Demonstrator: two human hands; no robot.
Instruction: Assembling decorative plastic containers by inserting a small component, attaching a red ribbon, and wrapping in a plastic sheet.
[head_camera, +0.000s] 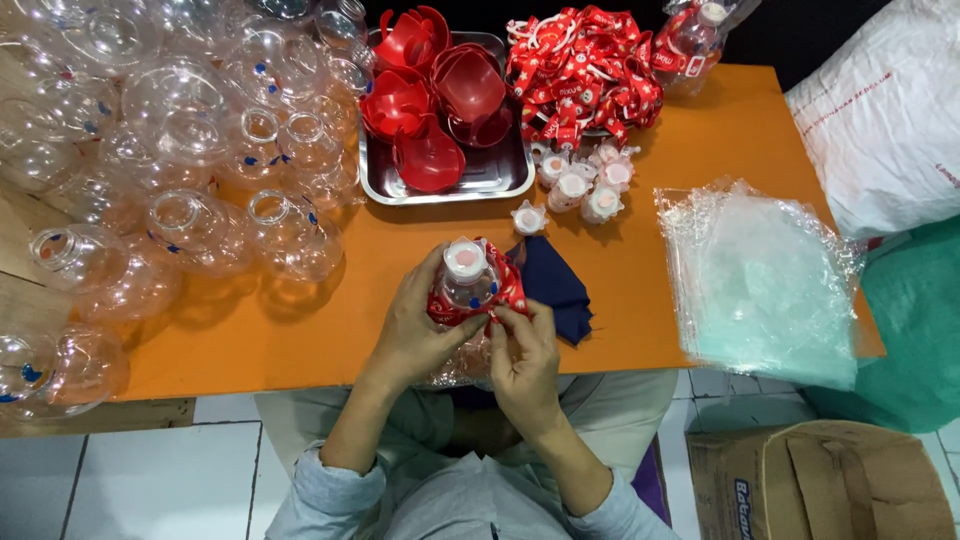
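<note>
Head view: hands (470, 335) hide most of the clear bottle (466, 285).

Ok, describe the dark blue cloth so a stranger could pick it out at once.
Start at the orange table and find the steel tray of red plastic pieces at its far middle. Come toward the near edge, past the white caps, to the person's hands. The dark blue cloth lies just beside the right hand, the only dark, soft, folded thing among clear and red plastic.
</note>
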